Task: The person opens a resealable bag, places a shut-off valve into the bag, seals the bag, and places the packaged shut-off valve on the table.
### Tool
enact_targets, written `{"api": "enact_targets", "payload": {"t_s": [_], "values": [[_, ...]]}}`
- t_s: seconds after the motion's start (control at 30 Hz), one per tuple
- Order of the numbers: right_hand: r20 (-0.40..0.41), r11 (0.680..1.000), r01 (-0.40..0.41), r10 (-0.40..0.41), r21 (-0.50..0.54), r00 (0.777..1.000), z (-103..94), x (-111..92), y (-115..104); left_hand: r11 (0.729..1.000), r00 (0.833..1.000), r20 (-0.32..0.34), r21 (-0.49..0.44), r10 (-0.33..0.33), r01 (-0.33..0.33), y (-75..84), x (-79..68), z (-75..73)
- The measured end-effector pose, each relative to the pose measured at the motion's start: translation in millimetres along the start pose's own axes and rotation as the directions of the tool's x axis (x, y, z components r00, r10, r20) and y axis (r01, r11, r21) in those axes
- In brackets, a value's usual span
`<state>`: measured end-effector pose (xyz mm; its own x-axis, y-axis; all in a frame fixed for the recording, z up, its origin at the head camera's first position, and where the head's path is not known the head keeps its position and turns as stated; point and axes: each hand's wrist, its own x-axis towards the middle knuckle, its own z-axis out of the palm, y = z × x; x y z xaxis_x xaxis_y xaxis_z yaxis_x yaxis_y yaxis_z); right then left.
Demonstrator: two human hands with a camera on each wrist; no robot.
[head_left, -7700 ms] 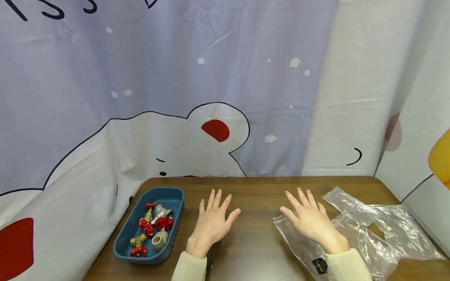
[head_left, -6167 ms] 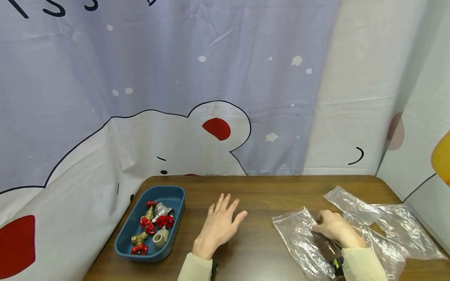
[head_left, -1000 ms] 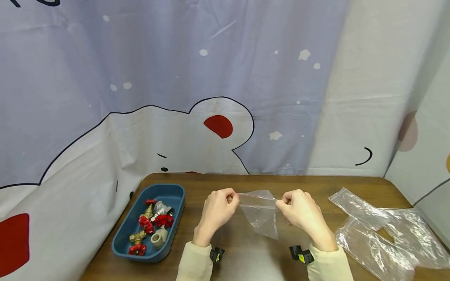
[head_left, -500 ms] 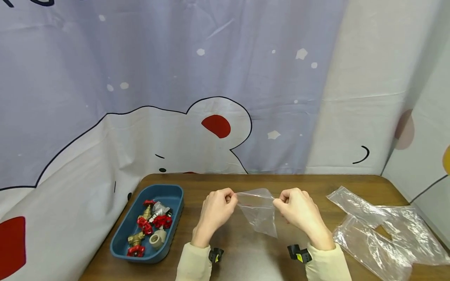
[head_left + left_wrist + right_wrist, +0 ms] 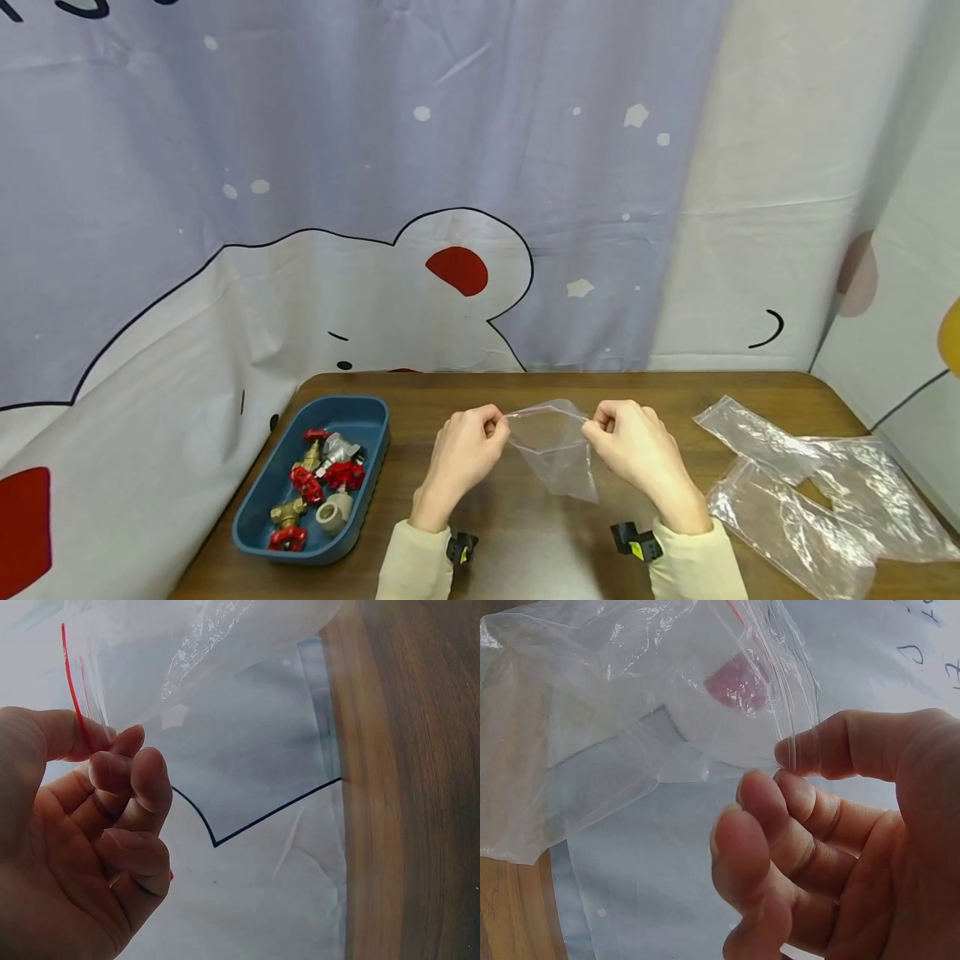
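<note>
Bag [image 5: 558, 468] is pinched betw. fingertips, L mouth end by L hand [image 5: 463, 446], R end by R hand [image 5: 637, 446]; best held wide w/o tugging.

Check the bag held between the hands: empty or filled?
Empty: the clear bag hangs slack, with only the table and curtain showing through it.

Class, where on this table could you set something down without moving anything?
Bare wooden tabletop shows between the sleeves, nearer than the held bag, and along the back edge from blue tray to loose bags. A narrower gap separates tray and left hand. Those bags crowd the right side; valves and fittings crowd the tray.
</note>
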<state>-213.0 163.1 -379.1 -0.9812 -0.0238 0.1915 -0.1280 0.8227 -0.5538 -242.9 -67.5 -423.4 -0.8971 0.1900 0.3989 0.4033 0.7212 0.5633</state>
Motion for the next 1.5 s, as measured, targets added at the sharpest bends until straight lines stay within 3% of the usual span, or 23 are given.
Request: {"api": "enact_targets", "payload": {"t_s": [0.4, 0.5, 0.67, 0.97, 1.23, 1.5], "values": [[0.021, 0.999, 0.01, -0.011, 0.034, 1.0, 1.4, -0.3, -0.5, 0.999, 0.999, 0.026, -0.02, 0.032, -0.032, 1.2, 0.0, 2.9], [0.06, 0.991, 0.019, -0.027, 0.132, 0.998, 0.5, 0.1, 1.6, 0.998, 0.998, 0.038, -0.042, 0.047, -0.046, 3.4, 0.3, 2.0], [0.086, 0.948, 0.051, -0.082, 0.313, 0.993, 0.0, 4.3, 11.1, 0.994, 0.996, 0.063, -0.09, 0.07, -0.064, 4.6, 0.7, 0.3], [0.012, 0.931, 0.144, -0.158, 0.336, 0.987, 13.7, 14.7, 35.3, 0.987, 0.986, 0.128, -0.129, 0.108, -0.091, 4.4, 0.3, -2.8], [0.17, 0.887, 0.099, -0.194, 0.452, 0.966, 20.8, 19.8, 48.5, 0.975, 0.979, 0.19, -0.222, 0.073, -0.03, 4.9, -0.3, -7.6], [0.157, 0.865, 0.153, -0.256, 0.477, 0.954, 22.0, 22.3, 52.6, 0.959, 0.974, 0.218, -0.283, 0.058, 0.006, 3.3, -0.4, -10.9]]}}
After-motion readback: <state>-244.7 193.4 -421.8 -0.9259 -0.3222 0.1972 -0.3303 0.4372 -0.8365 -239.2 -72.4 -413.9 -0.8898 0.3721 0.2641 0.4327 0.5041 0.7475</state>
